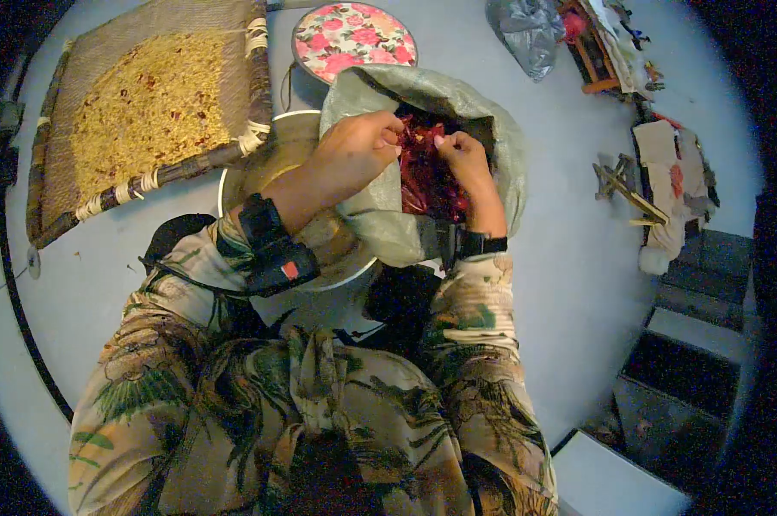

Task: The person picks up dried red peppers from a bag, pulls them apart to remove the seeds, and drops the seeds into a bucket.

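A pale green woven sack [367, 99] stands with its mouth rolled back. Inside lie dark red, shiny dried chili peppers [416, 179]. Over the left side of the opening, my left hand [367, 148] is closed in a pinch; what its fingertips hold is too small to make out. My right hand [468, 163] hovers above the right side, thumb and finger pinched at a red chili piece in the gap between both hands. Beside the sack, partly under my left forearm, is a wide round metal basin [234, 176] with something yellowish inside.
At the left, a wood-framed mesh sieve [255, 82] carries yellow seeds with red flecks. A round stool with a flowered top [354, 39] stands behind the sack. To the right are a grey plastic bag [526, 34], a small wooden stand [629, 191] and dark steps [690, 344].
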{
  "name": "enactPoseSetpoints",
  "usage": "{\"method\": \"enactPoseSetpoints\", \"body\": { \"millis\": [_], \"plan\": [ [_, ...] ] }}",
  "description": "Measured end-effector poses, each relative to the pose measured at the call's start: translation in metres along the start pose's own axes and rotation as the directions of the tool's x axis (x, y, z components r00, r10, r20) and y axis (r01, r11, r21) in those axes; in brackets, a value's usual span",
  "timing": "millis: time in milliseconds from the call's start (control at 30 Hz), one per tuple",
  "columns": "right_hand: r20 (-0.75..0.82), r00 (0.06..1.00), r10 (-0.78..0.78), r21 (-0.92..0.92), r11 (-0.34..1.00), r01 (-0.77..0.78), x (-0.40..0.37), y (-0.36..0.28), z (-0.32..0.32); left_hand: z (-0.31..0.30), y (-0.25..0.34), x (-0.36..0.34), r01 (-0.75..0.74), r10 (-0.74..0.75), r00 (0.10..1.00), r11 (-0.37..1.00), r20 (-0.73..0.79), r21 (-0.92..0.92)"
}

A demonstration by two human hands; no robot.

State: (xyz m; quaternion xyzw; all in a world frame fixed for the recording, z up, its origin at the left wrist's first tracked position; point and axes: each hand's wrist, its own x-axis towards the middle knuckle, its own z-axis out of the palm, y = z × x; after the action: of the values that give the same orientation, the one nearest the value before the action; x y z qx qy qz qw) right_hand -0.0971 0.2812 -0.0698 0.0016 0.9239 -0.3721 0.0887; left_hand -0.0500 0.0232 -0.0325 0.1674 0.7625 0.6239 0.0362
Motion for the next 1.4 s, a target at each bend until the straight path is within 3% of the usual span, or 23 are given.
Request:
{"method": "enactPoseSetpoints", "body": {
  "millis": [100, 200, 300, 400, 500, 633, 833, 1100, 1233, 1300, 1400],
  "plan": [
    [0.023, 0.997, 0.069, 0.371, 0.926, -0.072, -0.031, -0.044, -0.011, 0.002, 0.003, -0.001, 0.027, -0.028, 0.999, 0.999, 0.023, 0.036],
    [0.093, 0.973, 0.209, 0.765, 0.611, -0.204, -0.051, -0.070, -0.009, 0.002, 0.009, 0.000, 0.078, -0.081, 0.995, 0.996, 0.058, 0.050],
    [0.172, 0.967, 0.187, 0.865, 0.441, -0.239, -0.056, -0.075, -0.007, 0.002, 0.023, -0.002, 0.078, -0.075, 0.996, 0.996, 0.054, -0.043],
    [0.298, 0.949, -0.101, 0.944, 0.181, -0.277, -0.047, -0.058, -0.002, 0.006, 0.020, -0.002, 0.018, -0.014, 1.000, 0.987, 0.028, -0.162],
    [0.331, 0.944, -0.021, 0.938, 0.116, -0.326, -0.049, -0.067, 0.004, 0.008, 0.016, 0.001, -0.026, 0.023, 1.000, 0.982, -0.019, -0.188],
    [0.351, 0.935, 0.056, 0.923, 0.145, -0.355, -0.051, -0.074, 0.008, 0.006, 0.028, 0.001, 0.039, -0.049, 0.997, 0.985, -0.057, -0.170],
    [0.426, 0.904, 0.029, 0.897, 0.116, -0.427, -0.046, -0.068, 0.018, 0.012, 0.010, 0.006, -0.024, -0.009, 0.995, 0.941, -0.095, -0.337],
    [0.438, 0.899, 0.031, 0.882, 0.179, -0.436, -0.048, -0.071, 0.032, 0.006, 0.022, 0.002, -0.019, -0.008, 0.993, 0.975, -0.121, -0.221],
    [0.345, 0.924, 0.164, 0.813, 0.439, -0.381, -0.051, -0.083, 0.033, 0.009, 0.011, 0.006, -0.053, 0.026, 0.986, 0.986, -0.167, -0.158],
    [0.279, 0.933, 0.227, 0.726, 0.587, -0.360, -0.055, -0.096, 0.030, 0.007, 0.010, 0.005, -0.022, 0.014, 0.984, 0.999, -0.179, -0.039],
    [0.193, 0.967, 0.168, 0.676, 0.692, -0.255, -0.052, -0.087, 0.030, 0.001, 0.013, 0.005, -0.025, 0.044, 0.982, 0.994, -0.182, 0.106]
  ]
}}
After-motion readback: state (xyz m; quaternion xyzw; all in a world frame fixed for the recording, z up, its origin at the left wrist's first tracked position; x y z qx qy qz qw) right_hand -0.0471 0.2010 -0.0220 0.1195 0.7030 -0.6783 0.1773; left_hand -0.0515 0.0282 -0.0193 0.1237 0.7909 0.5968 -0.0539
